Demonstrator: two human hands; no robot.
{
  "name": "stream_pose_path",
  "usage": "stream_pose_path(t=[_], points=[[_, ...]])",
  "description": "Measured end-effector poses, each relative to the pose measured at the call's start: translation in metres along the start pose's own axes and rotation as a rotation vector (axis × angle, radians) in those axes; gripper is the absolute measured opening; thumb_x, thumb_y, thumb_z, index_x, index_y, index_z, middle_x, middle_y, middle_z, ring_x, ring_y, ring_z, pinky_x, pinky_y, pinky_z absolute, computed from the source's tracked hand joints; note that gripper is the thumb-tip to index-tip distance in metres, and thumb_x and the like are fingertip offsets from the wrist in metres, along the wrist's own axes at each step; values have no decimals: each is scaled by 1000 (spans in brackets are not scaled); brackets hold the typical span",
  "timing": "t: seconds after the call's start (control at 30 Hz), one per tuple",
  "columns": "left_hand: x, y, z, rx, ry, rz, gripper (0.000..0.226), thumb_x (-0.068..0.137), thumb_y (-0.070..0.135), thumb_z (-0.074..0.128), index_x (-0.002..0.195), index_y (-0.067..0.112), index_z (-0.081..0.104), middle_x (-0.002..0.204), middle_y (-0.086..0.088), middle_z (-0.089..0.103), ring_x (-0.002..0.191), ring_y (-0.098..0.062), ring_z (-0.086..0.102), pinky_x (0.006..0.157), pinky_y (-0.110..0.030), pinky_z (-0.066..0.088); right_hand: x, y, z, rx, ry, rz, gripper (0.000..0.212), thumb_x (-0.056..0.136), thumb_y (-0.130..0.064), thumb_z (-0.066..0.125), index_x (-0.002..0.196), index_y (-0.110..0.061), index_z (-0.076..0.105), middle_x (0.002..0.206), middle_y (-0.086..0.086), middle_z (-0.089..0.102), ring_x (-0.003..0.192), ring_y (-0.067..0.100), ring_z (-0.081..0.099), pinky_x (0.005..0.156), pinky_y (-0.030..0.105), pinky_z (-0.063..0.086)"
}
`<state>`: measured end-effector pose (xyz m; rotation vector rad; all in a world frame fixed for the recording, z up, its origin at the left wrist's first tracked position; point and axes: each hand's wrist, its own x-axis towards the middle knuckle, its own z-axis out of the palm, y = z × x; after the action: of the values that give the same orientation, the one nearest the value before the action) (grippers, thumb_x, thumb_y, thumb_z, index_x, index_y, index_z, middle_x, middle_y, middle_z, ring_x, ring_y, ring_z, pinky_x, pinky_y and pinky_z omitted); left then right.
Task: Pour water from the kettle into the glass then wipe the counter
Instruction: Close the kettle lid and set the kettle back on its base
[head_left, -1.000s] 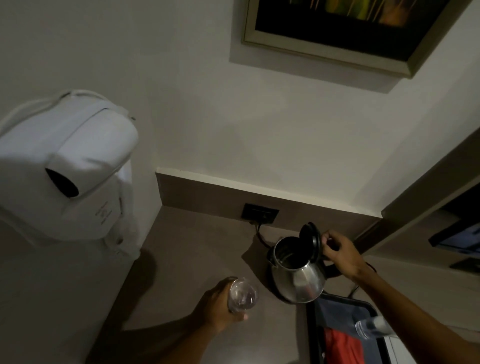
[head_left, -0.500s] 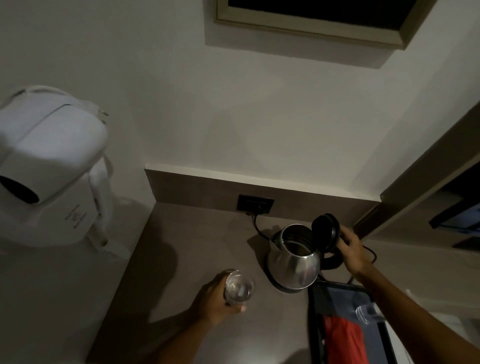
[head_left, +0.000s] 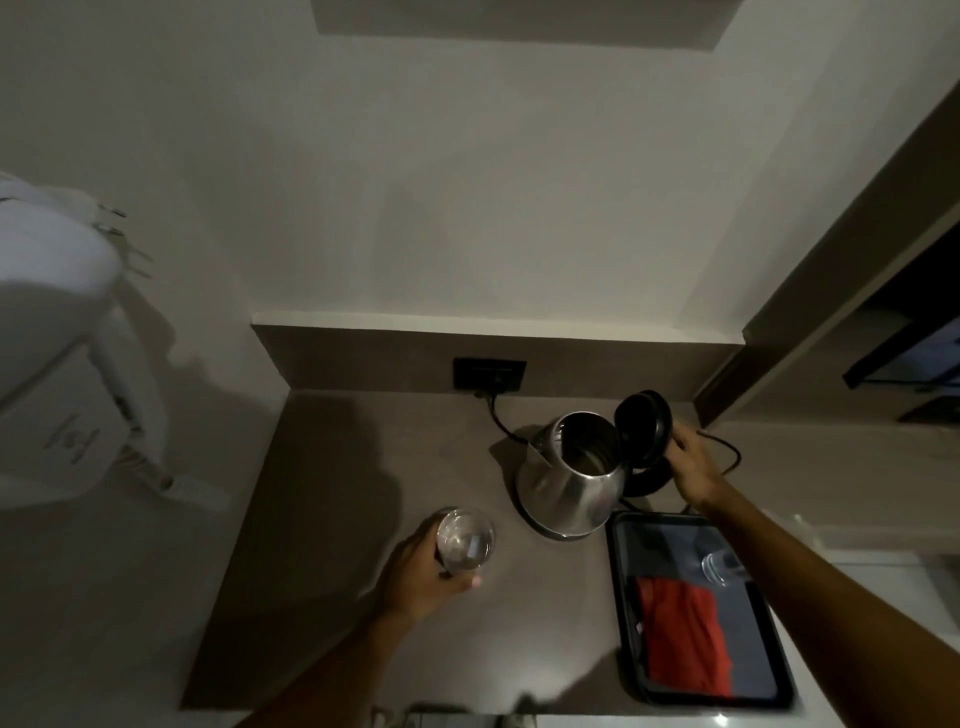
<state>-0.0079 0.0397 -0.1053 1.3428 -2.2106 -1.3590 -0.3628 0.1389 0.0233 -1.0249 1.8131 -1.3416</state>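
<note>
Your left hand (head_left: 415, 577) grips the glass (head_left: 465, 540); your right hand (head_left: 693, 465) is at the kettle (head_left: 571, 478).

Glass is upright, mouth up, just above the counter (head_left: 337, 493) near its front. Tray (head_left: 618, 597) to your right holds a red cloth (head_left: 685, 634) and a second glass (head_left: 719, 566). Farther back the kettle stands upright on its base, lid (head_left: 644, 434) flipped open, spout pointing left toward the glass side. Right hand is behind the lid at the handle; can't tell how tightly it's closed. Cord runs to the socket (head_left: 488, 374).

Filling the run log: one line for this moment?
left hand: holds glass | right hand: at kettle handle | lid: open | pour: not begun
</note>
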Motion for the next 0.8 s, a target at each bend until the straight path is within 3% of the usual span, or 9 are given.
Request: stream_pose_path(t=[0.1,0.2,0.33,0.43,0.57,0.8], points=[[0,0,3,-30,17,8,92,52,43,96,133,30,55,125,10,69,115,-13,66,96,-37,56,-5,1,-2,-19,-15,15,30,98,-6,45,113,-29,57,111,-13,60,98,-17,58,77,2,42],[1,0,6,-85,31,-5,89,54,29,99,132,23,57,127,1,68,118,-20,66,98,-41,56,-5,-1,-1,-7,-6,34,25,98,-6,46,117,-20,53,109,-16,58,95,-20,57,75,-1,41],[2,1,7,-162,0,-64,91,58,14,98,137,17,52,134,-9,63,127,-30,60,101,-56,54,-8,-4,1,-6,4,46,28,99,-6,43,113,-27,55,107,-17,58,93,-19,58,74,-1,42],[0,3,7,-211,-17,-87,94,57,14,97,138,15,50,136,-11,62,128,-32,59,101,-59,53,-11,-8,3,3,13,59,23,99,-15,45,102,-33,59,103,-15,59,89,-19,59,73,0,43],[-3,5,6,-227,1,-76,100,51,32,94,138,11,50,135,-13,62,127,-34,59,102,-59,52,-15,-10,6,4,60,54,20,92,-31,45,95,-34,65,98,-17,65,85,-13,63,69,3,45],[-5,7,5,-113,18,-40,93,56,23,98,137,18,53,129,-5,67,122,-27,63,101,-48,55,-11,-19,8,-208,6,92,22,98,-32,50,90,-38,69,90,-15,70,82,-5,65,63,7,47]])
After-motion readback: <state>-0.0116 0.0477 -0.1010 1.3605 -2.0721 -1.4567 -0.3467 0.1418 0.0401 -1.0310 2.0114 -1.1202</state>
